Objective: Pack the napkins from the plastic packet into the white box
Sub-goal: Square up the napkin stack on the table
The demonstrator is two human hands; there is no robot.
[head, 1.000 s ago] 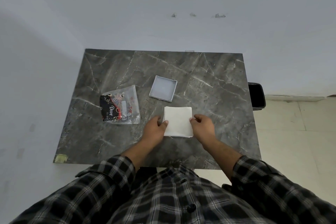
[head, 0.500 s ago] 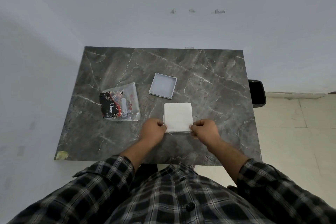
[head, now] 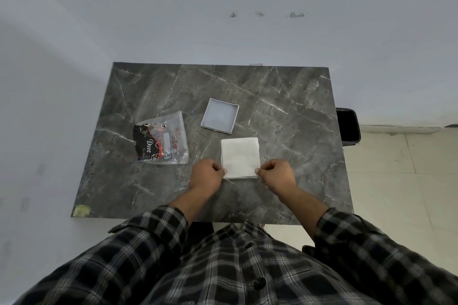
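Note:
A square stack of white napkins (head: 240,157) lies flat on the dark marble table (head: 285,111). My left hand (head: 207,174) pinches its near left corner and my right hand (head: 276,173) pinches its near right corner. The shallow white box (head: 220,115) sits open just beyond the napkins, slightly to the left, with nothing visible inside. The clear plastic packet (head: 161,140), printed black and red, lies flat to the left of the napkins, apart from both hands.
A black bin (head: 348,125) stands on the floor against the table's right edge. The table's back edge meets a pale wall. A yellowish sticker (head: 81,210) marks the near left corner. Tiled floor lies to the right.
Both hands slid from the napkins' sides back to the near corners. The napkin stack stays in roughly the same place; the box and packet have not moved.

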